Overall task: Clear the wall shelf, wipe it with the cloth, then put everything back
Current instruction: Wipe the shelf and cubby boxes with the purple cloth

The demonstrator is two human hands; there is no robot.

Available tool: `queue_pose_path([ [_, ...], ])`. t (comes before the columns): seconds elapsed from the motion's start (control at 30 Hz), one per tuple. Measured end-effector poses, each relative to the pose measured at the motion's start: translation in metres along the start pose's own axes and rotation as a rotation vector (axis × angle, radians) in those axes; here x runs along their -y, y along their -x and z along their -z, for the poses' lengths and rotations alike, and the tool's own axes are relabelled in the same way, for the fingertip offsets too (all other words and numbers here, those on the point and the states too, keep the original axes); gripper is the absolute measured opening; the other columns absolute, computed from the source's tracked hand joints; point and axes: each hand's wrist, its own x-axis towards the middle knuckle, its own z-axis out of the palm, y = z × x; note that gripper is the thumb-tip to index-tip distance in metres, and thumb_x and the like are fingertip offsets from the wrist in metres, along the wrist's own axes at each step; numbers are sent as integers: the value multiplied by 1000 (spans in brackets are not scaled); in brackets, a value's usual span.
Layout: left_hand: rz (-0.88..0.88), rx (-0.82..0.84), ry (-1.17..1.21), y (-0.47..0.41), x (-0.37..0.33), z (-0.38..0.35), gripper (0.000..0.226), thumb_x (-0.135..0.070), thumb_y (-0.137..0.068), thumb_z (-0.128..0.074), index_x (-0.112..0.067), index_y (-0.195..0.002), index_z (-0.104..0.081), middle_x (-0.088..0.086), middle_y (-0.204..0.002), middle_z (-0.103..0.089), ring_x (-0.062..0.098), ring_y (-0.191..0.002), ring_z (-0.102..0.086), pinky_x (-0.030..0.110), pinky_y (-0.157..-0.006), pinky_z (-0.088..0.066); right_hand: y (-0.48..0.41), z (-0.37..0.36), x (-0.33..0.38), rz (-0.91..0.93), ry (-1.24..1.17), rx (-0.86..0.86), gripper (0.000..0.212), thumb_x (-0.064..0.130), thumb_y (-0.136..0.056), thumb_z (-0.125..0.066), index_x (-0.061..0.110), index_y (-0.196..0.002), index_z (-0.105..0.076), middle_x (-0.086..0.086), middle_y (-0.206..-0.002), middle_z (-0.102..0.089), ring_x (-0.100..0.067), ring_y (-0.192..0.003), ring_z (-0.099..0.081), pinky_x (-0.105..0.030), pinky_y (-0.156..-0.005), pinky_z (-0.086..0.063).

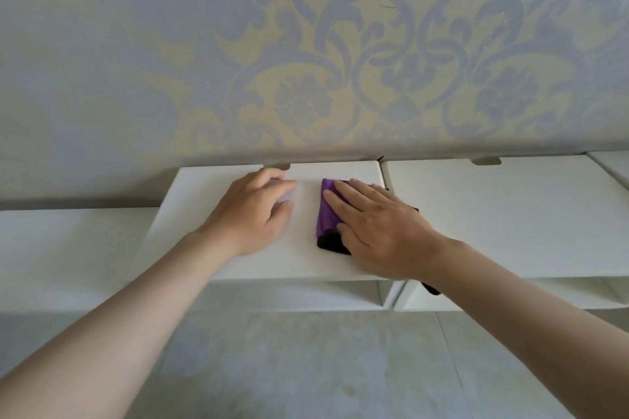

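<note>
Directly behind the wall shelf [190,214] rises a wall covered in damask wallpaper [306,44], with grey-blue scrolls and flowers on a yellowish ground. Below the shelf lies a pale grey floor [306,367].

The wall shelf itself is a white box-shaped unit, and its flat top takes up the middle of the view. An open compartment shows under its front edge. Just beside the shelf on the right stands a second white unit [493,214] of the same height, with a narrow gap between the two. A small cut-out notch [486,161] sits in its back edge against the wall. To the left of the shelf and lower down runs another white surface [68,248].

Both bare forearms reach up over the front edge of the shelf. The left hand [253,211] rests palm down on the left-centre of the shelf top, fingers loosely apart and slightly bent, with their tips near the back edge. The right hand [377,228] lies flat on the right part of the shelf top, its fingers straight and a little spread, pressing down on the cloth [326,214].

The cloth is purple with a black edge and folded small. It lies on the shelf top under the right fingers and palm, well apart from the left hand. A dark end of it hangs over the shelf's front edge beneath the right wrist.
</note>
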Motion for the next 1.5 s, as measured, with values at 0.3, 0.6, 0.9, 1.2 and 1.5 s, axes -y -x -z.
queue_pose_path([
  [0.3,-93,16,44,10,59,26,59,-40,-84,-32,-14,-127,-63,0,-135,-54,22,-126,-50,35,-107,-39,-22,-5,39,-56,40,-15,55,32,-97,-32,10,-143,-53,-11,-146,-54,-31,-131,-55,-49,-106,-48],
  [0.6,-62,-77,57,25,124,42,63,-45,-80,-27,-11,-116,-67,6,-126,-58,29,-117,-56,37,-102,-44,-36,-18,124,0,85,7,59,33,-97,-25,2,-138,-53,-16,-142,-55,-34,-127,-53,-45,-107,-44],
  [0.9,30,-125,255,34,125,36,37,-14,-94,-38,-5,-118,-65,8,-128,-56,24,-120,-53,24,-98,-36,-80,-1,72,-318,82,44,60,28,-104,-12,3,-150,-40,-10,-162,-30,-25,-150,-26,-29,-122,-12],
  [1.2,244,-266,358,33,130,28,36,-2,-93,-43,-1,-128,-51,16,-127,-47,32,-120,-46,29,-98,-30,-117,-16,120,-243,0,11,67,40,-97,-10,13,-154,-34,-5,-161,-33,-22,-148,-28,-37,-122,-21],
  [1.5,473,-328,775,32,141,24,38,-7,-92,-40,-13,-120,-65,4,-120,-65,23,-110,-59,29,-89,-45,-161,-37,192,-227,-14,25,83,44,-85,0,11,-148,-41,-6,-162,-30,-29,-148,-25,-43,-120,-21],
])
